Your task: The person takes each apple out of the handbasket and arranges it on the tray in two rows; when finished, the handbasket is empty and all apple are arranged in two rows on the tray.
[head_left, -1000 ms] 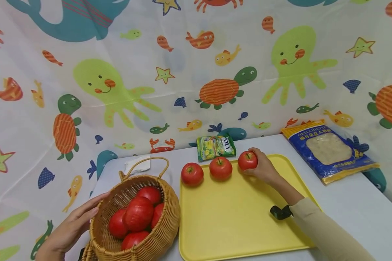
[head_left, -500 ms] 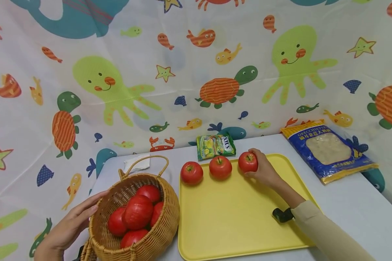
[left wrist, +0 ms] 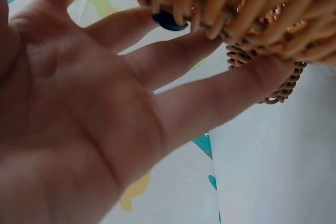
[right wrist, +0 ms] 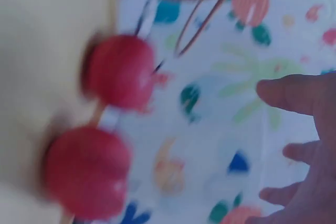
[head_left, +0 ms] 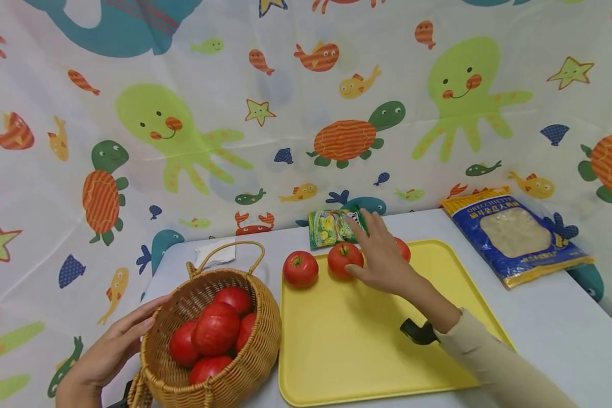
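Right hand (head_left: 382, 258) hovers open, fingers spread, over the tomatoes (head_left: 344, 258) along the yellow tray's (head_left: 367, 345) far edge. Left hand (head_left: 109, 354), fingers straight, rests flat against the wicker basket (head_left: 255, 351).

Red tomatoes (head_left: 300, 268) sat on a plain yellow tray (head_left: 357, 351), more red ones filled the tan wicker basket (head_left: 245, 362) left of it. Behind the tray, a green-yellow snack packet (head_left: 331, 228); to its right, a blue bag with yellow trim (head_left: 515, 232). The backdrop (head_left: 285, 113) was white with green octopuses, orange-shelled turtles, and fish.
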{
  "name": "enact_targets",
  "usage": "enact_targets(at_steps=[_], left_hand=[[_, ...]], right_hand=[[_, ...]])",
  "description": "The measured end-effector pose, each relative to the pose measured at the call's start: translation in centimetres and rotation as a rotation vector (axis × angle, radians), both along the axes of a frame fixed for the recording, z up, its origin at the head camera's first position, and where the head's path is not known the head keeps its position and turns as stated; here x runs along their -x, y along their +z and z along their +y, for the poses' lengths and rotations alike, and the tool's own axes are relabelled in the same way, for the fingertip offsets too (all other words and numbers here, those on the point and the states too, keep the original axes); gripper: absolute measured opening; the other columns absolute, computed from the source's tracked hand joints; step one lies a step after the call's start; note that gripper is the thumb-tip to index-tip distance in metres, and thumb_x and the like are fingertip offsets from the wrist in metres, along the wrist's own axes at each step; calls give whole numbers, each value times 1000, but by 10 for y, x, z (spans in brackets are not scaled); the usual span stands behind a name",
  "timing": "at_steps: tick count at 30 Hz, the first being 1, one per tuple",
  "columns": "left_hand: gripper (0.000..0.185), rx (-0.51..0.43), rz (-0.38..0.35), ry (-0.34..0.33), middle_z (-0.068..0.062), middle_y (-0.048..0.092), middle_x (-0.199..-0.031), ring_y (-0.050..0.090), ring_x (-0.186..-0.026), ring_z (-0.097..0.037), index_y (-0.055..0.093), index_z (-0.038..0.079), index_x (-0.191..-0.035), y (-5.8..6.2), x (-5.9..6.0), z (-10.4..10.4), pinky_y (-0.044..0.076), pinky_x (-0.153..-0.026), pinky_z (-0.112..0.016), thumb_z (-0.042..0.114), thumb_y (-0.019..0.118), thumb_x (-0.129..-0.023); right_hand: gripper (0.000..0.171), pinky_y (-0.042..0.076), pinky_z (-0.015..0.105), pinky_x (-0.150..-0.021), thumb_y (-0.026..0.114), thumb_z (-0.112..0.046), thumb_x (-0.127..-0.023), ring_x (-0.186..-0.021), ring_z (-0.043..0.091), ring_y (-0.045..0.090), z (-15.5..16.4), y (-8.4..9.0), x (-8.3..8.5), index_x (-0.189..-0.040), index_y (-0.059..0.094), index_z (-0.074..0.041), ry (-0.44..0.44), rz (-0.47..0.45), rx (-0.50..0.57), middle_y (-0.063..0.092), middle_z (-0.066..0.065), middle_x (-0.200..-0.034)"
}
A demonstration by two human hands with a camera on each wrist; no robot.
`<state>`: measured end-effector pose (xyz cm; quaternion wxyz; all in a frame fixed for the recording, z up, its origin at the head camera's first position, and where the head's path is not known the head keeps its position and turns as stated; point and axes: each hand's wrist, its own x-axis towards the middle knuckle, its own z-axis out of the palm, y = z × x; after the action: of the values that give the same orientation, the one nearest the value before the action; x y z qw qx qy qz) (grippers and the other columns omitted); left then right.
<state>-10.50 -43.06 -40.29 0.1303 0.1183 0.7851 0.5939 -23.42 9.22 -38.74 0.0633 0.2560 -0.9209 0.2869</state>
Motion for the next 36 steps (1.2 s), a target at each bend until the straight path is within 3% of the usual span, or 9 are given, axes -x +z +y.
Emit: enact_targets(at_steps=[3,7,11,14,17,21,27,32,36], left_hand=[[48,5,-16,13,25,51,-145,55,-125,2,33,7,-159,-1,0,0,55,-89,-30,9,29,-112],[48,8,-20,29,26,52,-143,56,-124,2,34,7,-159,0,0,1,55,-88,-30,9,30,-112],[48,2,-28,41,26,53,-142,56,-123,2,35,8,-159,-1,-1,0,55,-87,-30,10,31,-112],[48,0,-32,42,27,52,-143,55,-124,3,34,9,-160,-1,-2,1,55,-87,-30,10,30,-112],[48,3,-27,37,26,51,-144,54,-124,4,32,8,-160,-1,-1,2,55,-87,-29,11,30,-112],[49,8,-28,27,27,50,-144,53,-125,4,31,8,-160,0,-2,3,54,-88,-29,11,29,-112],[48,20,-30,30,27,51,-144,55,-125,1,31,8,-161,0,-2,3,55,-87,-30,12,29,-112],[48,28,-28,44,27,51,-144,55,-124,3,32,8,-160,0,-3,2,56,-87,-31,12,30,-112],[48,26,-19,38,27,51,-144,53,-125,4,32,7,-160,0,-3,3,54,-87,-29,11,30,-112]], right_hand=[[85,16,70,-115,79,-26,-91,-155,43,4,-32,19,-17,-161,32,-15,123,13,72,17,19,-168],[76,29,60,-116,74,-30,-96,-154,31,17,-82,37,-39,-160,35,-21,329,-6,151,24,11,-167],[78,40,47,-112,72,-38,-96,-150,22,29,-128,46,-60,-161,30,-26,507,-107,171,25,5,-166],[81,42,37,-110,74,-43,-93,-146,17,33,-154,45,-69,-160,31,-26,566,-154,159,29,1,-163],[84,44,35,-107,74,-49,-92,-146,14,33,-173,40,-78,-160,30,-29,568,-174,83,30,-2,-163],[88,50,41,-100,71,-59,-90,-145,16,35,-192,32,-88,-161,27,-33,552,-197,-82,29,-2,-164],[86,51,43,-98,70,-60,-90,-139,21,42,-210,23,-90,-160,27,-35,537,-172,-214,34,1,-160],[81,54,39,-90,74,-56,-88,-129,22,50,-223,21,-89,-155,35,-34,491,-156,-287,43,-1,-151],[77,53,33,-76,81,-51,-83,-108,17,57,-230,21,-87,-148,43,-32,439,-139,-331,54,-3,-129]])
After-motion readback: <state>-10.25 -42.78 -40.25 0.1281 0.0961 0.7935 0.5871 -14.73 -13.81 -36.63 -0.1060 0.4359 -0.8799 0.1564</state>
